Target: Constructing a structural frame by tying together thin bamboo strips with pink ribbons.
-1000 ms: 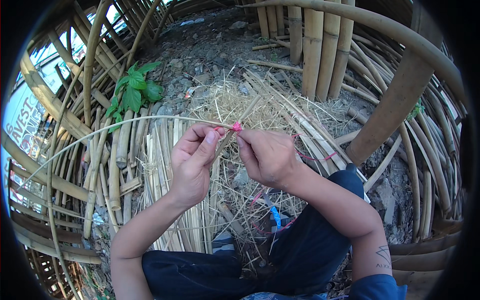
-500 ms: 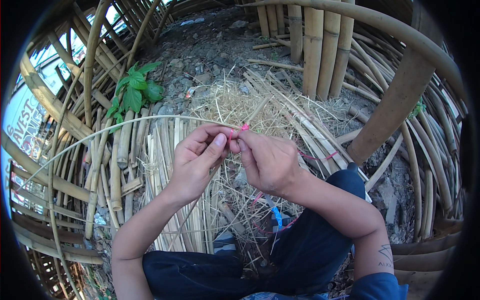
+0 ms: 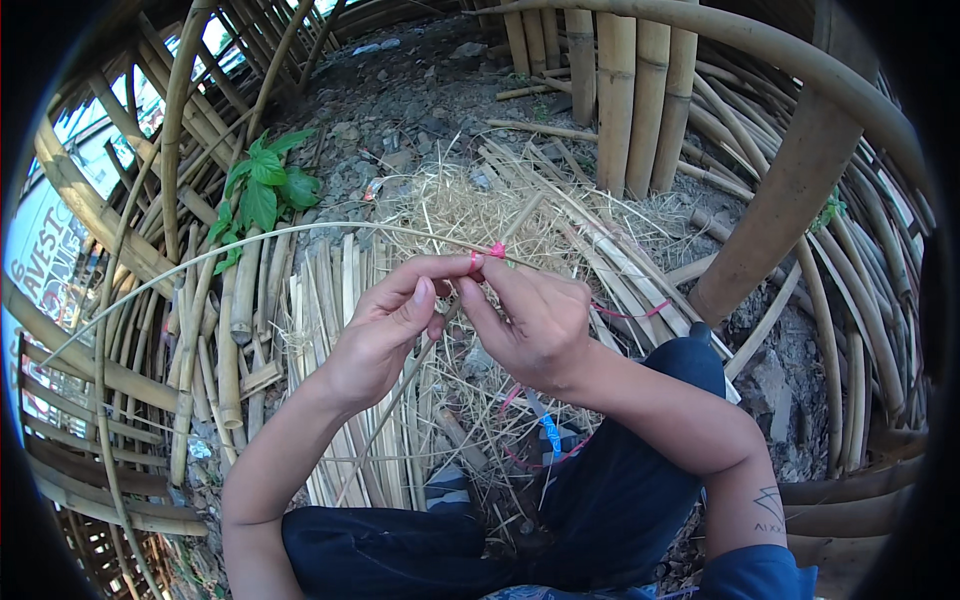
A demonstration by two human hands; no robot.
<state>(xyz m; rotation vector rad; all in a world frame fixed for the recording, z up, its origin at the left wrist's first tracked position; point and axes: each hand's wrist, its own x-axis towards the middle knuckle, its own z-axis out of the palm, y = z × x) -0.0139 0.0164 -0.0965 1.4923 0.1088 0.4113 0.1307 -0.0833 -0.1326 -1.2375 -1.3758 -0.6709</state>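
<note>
In front of me, both hands meet at a thin bamboo strip (image 3: pixel 275 232) that arcs out far to the left. Pink plastic string (image 3: pixel 497 250) is wound and bunched on it at my fingertips. My left hand (image 3: pixel 385 325) is closed on the strip, its index finger stretched along beneath it up to the string. Pinched at the wrapped spot, my right hand (image 3: pixel 535 315) grips the pink string; its fingertips are partly hidden. Another thin strip end (image 3: pixel 385 420) slants down from between the hands toward my lap.
Split bamboo slats (image 3: pixel 335 290) lie at left, and more slats (image 3: pixel 590 235) at right beside straw shavings (image 3: pixel 460 205). A knife with a blue-wrapped handle (image 3: pixel 550 435) is by my knee. Thick upright bamboo poles (image 3: pixel 650 100) and a slanting post (image 3: pixel 780 190) stand right. A leafy plant (image 3: pixel 262 190) grows left.
My left thumb has lifted back from the string and the left index finger has straightened. More of the pink wrapping shows. The right hand has shifted slightly and stays at the string.
</note>
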